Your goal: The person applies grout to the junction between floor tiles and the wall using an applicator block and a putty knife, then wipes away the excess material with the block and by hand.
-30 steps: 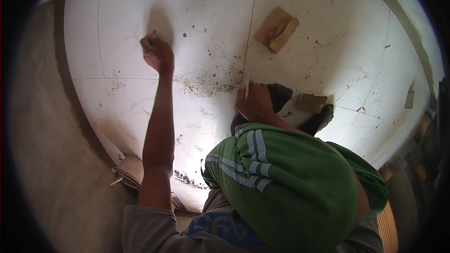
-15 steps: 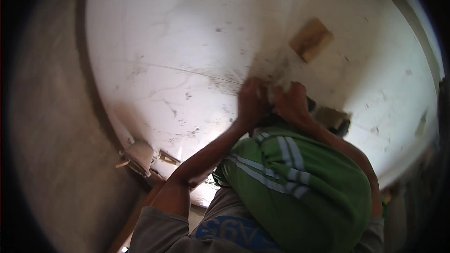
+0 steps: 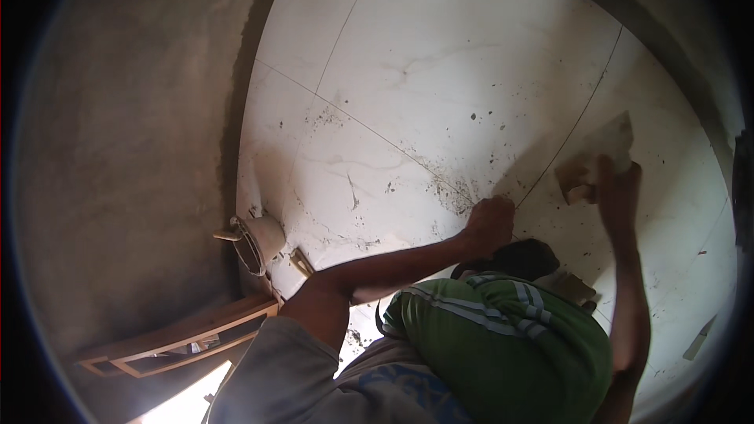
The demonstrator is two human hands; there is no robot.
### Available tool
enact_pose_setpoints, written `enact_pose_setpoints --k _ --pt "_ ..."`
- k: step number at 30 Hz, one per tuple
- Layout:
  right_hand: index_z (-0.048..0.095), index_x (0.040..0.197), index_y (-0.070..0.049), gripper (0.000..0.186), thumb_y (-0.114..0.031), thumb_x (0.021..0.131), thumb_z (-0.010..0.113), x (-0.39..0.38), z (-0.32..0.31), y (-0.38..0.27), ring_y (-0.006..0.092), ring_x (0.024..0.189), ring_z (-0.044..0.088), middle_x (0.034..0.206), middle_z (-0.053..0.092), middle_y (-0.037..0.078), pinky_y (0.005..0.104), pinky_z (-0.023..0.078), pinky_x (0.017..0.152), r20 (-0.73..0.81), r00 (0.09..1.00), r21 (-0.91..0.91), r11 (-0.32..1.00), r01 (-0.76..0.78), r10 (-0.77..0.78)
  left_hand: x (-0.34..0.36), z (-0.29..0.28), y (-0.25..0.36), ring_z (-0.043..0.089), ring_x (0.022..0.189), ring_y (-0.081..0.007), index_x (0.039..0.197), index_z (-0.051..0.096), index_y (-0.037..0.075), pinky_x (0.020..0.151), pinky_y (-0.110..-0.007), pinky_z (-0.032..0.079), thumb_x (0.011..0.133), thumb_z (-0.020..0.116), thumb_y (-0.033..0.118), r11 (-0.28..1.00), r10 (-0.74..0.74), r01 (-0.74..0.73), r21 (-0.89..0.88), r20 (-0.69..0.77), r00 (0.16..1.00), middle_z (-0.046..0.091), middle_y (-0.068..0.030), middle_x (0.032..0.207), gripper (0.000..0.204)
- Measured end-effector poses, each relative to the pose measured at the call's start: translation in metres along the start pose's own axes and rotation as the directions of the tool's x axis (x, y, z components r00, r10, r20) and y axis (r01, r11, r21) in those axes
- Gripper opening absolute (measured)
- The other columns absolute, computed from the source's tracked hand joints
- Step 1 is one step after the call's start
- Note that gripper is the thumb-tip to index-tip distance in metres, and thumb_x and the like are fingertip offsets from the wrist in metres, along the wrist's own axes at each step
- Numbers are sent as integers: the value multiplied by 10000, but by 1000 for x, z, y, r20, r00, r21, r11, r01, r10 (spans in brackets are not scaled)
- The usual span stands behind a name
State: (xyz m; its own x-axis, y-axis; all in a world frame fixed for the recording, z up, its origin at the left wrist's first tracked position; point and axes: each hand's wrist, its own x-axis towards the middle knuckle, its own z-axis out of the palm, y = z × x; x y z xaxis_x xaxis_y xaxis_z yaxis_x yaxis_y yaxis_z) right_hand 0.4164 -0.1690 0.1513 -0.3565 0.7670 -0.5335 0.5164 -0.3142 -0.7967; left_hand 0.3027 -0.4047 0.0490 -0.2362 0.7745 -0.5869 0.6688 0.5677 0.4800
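My left hand [image 3: 493, 221] is closed in a fist low over the white floor tiles [image 3: 408, 102], at a joint where dark crumbs lie. Whatever its fingers hold, if anything, is hidden. Farther right, my right hand [image 3: 619, 188] grips a flat, scraper-like plate [image 3: 613, 140], greyish at its far end. Brown, paste-like patches mark its near left side, and motion blurs it a little. Thin dark joint lines run between the tiles. My bent leg in green cloth [image 3: 503, 345] with pale stripes is between my arms.
A pale round container [image 3: 267, 237] with a stick in it lies by the left wall [image 3: 141, 133], near a small wooden piece [image 3: 300, 262]. A wooden frame [image 3: 181, 345] is at lower left. Beyond my knee are a dark object [image 3: 528, 257] and a flat strip [image 3: 699, 338] far right.
My hands, together before, are now apart. The right has moved right onto the plate that lay on the tiles; the left stays at the joint. The view has turned.
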Motion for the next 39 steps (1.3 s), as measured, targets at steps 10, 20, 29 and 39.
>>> enact_pose_setpoints --k 10,20,29,39 --pt "619 828 15 495 -395 1106 609 -6 -192 36 118 530 615 640 630 59 295 505 480 26 997 -453 888 81 -78 5 -13 7 756 922 -433 923 748 37 853 -553 599 865 689 189 963 149 -191 192 213 966 763 -236 912 173" --pt "658 889 44 401 -301 1092 627 -45 -167 83 141 599 665 710 681 88 317 542 552 112 994 -370 929 26 17 -5 29 -35 748 890 -425 920 727 22 798 -550 599 966 651 273 913 267 -320 252 222 938 740 -193 911 266" --pt "689 910 37 517 -453 1073 655 -58 -203 108 132 621 665 729 708 84 307 543 580 89 996 -375 927 7 29 13 -8 -19 730 866 -441 848 697 10 792 -562 597 972 630 257 946 216 -270 177 273 937 713 -222 896 284" --pt "680 871 35 525 -443 1084 645 -100 -220 145 130 620 673 698 695 74 328 542 580 -2 993 -317 942 -109 114 -40 -43 -19 714 749 -427 823 657 19 718 -523 563 941 701 226 980 188 -195 34 158 969 697 -216 766 242"
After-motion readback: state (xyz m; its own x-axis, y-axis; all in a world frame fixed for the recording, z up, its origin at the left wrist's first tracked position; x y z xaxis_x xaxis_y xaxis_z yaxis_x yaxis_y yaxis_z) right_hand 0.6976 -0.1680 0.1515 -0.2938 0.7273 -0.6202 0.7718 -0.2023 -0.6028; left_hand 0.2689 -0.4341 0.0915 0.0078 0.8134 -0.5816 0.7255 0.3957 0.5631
